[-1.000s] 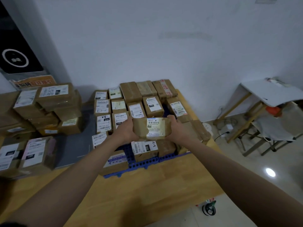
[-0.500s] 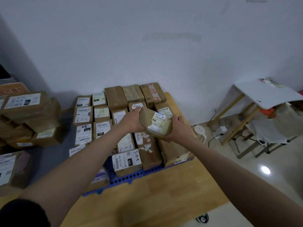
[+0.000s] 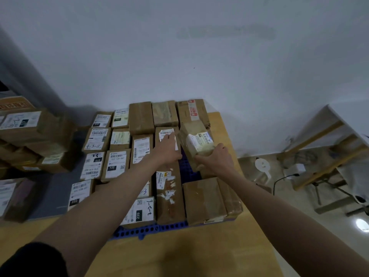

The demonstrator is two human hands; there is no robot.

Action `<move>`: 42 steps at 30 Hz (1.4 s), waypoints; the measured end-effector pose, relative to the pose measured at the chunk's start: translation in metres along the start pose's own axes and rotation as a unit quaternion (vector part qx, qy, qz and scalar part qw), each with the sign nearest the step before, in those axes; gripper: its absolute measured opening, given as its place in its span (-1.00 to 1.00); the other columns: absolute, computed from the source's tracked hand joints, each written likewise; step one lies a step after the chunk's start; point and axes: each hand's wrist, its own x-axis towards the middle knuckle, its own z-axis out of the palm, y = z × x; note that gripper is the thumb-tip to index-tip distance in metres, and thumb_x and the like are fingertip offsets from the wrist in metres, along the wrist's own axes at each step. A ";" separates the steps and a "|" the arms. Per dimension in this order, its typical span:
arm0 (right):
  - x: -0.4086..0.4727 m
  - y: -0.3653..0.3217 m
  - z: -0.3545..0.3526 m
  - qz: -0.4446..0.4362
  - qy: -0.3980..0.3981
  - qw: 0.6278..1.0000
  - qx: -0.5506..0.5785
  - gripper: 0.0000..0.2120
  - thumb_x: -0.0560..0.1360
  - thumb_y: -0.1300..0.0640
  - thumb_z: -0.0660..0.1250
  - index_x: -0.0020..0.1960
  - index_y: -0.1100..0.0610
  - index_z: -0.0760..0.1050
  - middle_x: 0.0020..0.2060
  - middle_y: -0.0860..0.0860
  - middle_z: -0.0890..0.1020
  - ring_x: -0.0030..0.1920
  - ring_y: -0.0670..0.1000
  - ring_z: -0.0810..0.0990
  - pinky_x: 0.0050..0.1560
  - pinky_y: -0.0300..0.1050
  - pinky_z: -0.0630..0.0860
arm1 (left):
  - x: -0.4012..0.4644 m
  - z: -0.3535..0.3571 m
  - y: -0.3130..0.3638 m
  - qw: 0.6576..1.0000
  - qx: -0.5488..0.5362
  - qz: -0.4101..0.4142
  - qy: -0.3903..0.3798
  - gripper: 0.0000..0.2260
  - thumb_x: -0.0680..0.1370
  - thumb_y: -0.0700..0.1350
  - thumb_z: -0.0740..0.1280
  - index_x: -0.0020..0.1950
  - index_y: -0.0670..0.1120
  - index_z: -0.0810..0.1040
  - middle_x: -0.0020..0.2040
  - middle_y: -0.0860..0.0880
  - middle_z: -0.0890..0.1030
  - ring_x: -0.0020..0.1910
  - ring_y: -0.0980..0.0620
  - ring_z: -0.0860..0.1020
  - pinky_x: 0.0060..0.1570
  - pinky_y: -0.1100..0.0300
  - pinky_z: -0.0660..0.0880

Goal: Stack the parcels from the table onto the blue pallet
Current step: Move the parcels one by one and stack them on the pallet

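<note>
Right now the right hand (image 3: 216, 158) grips the near end of a small brown parcel (image 3: 196, 139) with a pale label on top, fingers wrapped round its lower edge; parcel is tilted, far end up against a taped box (image 3: 191, 110) at the back right of the blue pallet (image 3: 151, 229), near end over a bare gap of blue grid (image 3: 188, 168). Cannot tell if it already rests on the pallet or is just held above it. Left hand (image 3: 166, 150) lies flat, palm down, fingers spread and open, on a long box (image 3: 168, 188) just left of that gap, fingertips on its white label; it grips nothing. Hands apart, the gap between them. Pallet sits on a wooden table (image 3: 179, 252) and is mostly covered in rows of brown labelled parcels, one at the front marked 220 (image 3: 139, 212). More parcels are stacked on the table at left (image 3: 30, 134), off the pallet. White wall behind; a white folding table (image 3: 345, 124) stands at right on the floor.
</note>
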 end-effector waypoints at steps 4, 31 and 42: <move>0.024 -0.002 0.017 0.028 -0.014 0.999 0.031 -0.12 0.28 -0.32 0.45 0.34 0.23 0.28 0.10 0.07 0.47 0.04 0.05 0.51 -0.09 0.00 0.62 | 0.021 0.007 -0.006 0.999 0.042 -0.014 -0.027 -0.30 0.51 -0.02 0.39 0.56 -0.11 0.15 0.44 -0.14 0.31 0.38 -0.15 0.36 0.21 0.01 0.43; 0.064 -0.008 0.062 0.057 -0.034 0.998 0.019 -0.04 0.30 -0.42 0.39 0.36 0.28 0.23 0.19 0.15 0.48 0.18 0.15 0.51 0.11 0.12 0.57 | 0.075 0.053 -0.050 0.957 0.197 -0.043 -0.209 -0.12 0.52 0.24 0.30 0.61 0.05 -0.21 0.60 -0.02 -0.26 0.57 -0.25 -0.07 0.52 -0.13 0.06; 0.066 -0.013 0.071 0.090 -0.042 0.995 0.001 -0.01 0.29 -0.33 0.48 0.41 0.24 0.12 0.24 0.17 0.42 0.21 0.19 0.49 0.08 0.10 0.57 | 0.079 0.056 -0.061 0.958 0.187 -0.035 -0.214 -0.08 0.49 0.26 0.33 0.61 0.06 -0.21 0.60 -0.02 -0.27 0.56 -0.27 -0.07 0.52 -0.16 0.06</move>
